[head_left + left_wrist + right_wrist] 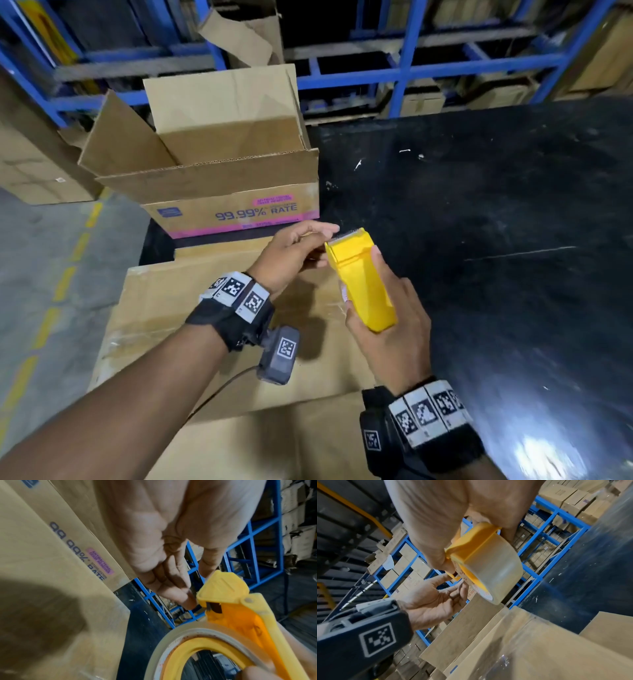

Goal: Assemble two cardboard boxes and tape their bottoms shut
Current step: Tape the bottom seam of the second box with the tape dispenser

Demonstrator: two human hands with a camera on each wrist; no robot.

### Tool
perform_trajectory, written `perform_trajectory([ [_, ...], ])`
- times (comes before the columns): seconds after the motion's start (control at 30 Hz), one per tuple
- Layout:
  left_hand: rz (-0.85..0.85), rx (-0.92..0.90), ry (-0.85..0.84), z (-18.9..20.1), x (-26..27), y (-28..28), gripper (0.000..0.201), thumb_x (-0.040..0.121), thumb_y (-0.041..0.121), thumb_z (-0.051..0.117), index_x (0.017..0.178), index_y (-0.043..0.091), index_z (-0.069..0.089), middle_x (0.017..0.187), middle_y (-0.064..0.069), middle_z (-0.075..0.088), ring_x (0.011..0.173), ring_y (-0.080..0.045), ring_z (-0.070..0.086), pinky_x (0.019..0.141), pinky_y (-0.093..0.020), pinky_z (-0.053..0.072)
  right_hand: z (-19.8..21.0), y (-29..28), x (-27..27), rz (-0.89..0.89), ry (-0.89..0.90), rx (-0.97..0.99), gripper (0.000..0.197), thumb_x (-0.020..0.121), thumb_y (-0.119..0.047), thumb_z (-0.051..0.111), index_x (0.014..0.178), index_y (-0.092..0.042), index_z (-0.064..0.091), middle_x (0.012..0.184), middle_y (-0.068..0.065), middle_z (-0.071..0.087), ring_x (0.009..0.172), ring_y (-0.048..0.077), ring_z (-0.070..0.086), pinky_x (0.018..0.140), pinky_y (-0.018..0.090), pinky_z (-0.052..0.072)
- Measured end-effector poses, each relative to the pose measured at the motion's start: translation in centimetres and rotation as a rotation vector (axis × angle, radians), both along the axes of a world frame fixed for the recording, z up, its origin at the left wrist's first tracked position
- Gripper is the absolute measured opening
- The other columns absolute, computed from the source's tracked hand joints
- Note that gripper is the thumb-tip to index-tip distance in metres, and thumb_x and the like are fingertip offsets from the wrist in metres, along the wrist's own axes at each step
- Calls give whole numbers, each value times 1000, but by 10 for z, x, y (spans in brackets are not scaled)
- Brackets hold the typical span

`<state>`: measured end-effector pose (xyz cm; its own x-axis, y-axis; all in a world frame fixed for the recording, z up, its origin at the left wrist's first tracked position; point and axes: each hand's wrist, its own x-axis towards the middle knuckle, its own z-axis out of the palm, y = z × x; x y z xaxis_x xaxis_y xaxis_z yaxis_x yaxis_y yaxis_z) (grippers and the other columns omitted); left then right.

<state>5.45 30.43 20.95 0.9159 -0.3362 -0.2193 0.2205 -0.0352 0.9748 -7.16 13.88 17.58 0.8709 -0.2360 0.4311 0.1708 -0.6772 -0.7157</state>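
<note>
A yellow tape dispenser [356,263] with a roll of clear tape [498,572] is gripped in my right hand [363,287], above a cardboard box [205,308] that lies just in front of me with glossy tape on its top face. My left hand [320,245] pinches the dispenser's serrated cutter end, index finger over the blade and thumb under it. The left wrist view shows that hand [193,586] closing on the dispenser's hinged flap [223,588]. A second box [222,171], printed "99.99% RATE", stands behind with its top flaps open.
Both boxes stand at the left end of a black table [479,257]. Blue racking [407,68] holding cartons runs behind it. A grey floor with a yellow dashed line [61,284] lies to the left, beside more stacked cartons [30,164].
</note>
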Motion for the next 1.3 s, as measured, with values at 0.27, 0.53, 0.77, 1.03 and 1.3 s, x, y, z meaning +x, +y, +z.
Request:
perform_trajectory([
  [0.27, -271, 51, -10, 14, 11, 22, 24, 103, 26, 57, 115, 15, 75, 102, -30, 67, 86, -23, 58, 72, -23, 51, -3, 29, -21, -60, -66, 6, 86, 70, -17, 85, 148, -23, 48, 92, -1, 51, 70, 9, 50, 58, 27, 46],
  [0.53, -538, 225, -70, -5, 32, 42, 33, 95, -11, 61, 127, -3, 64, 66, 9, 74, 61, 1, 57, 65, -17, 48, -8, 56, -33, -82, 0, 24, 86, 68, -11, 86, 146, -22, 51, 90, -2, 50, 66, 11, 50, 54, 26, 44],
  [0.77, -553, 303, -141, -30, 64, 33, 40, 88, -15, 68, 123, 4, 70, 92, -27, 76, 84, -15, 69, 80, -30, 52, -2, 71, -16, -148, 182, 78, 91, 74, -20, 86, 152, -37, 41, 89, -2, 49, 65, 14, 53, 53, 38, 51],
  [1.03, -401, 333, -155, -43, 147, 22, 29, 93, 4, 73, 121, 4, 68, 71, 6, 78, 75, 2, 73, 79, -11, 53, 11, 63, -8, -227, 346, 21, 86, 70, -34, 86, 146, -45, 47, 80, -5, 49, 57, 10, 48, 52, 3, 30],
  [1.3, -354, 375, -35, -77, 183, 7, 22, 90, 9, 78, 111, 11, 75, 88, -8, 80, 74, -12, 75, 85, -29, 57, 12, 61, 11, -247, 432, -27, 82, 69, -37, 83, 144, -38, 51, 80, -5, 49, 52, 6, 37, 51, 16, 32],
])
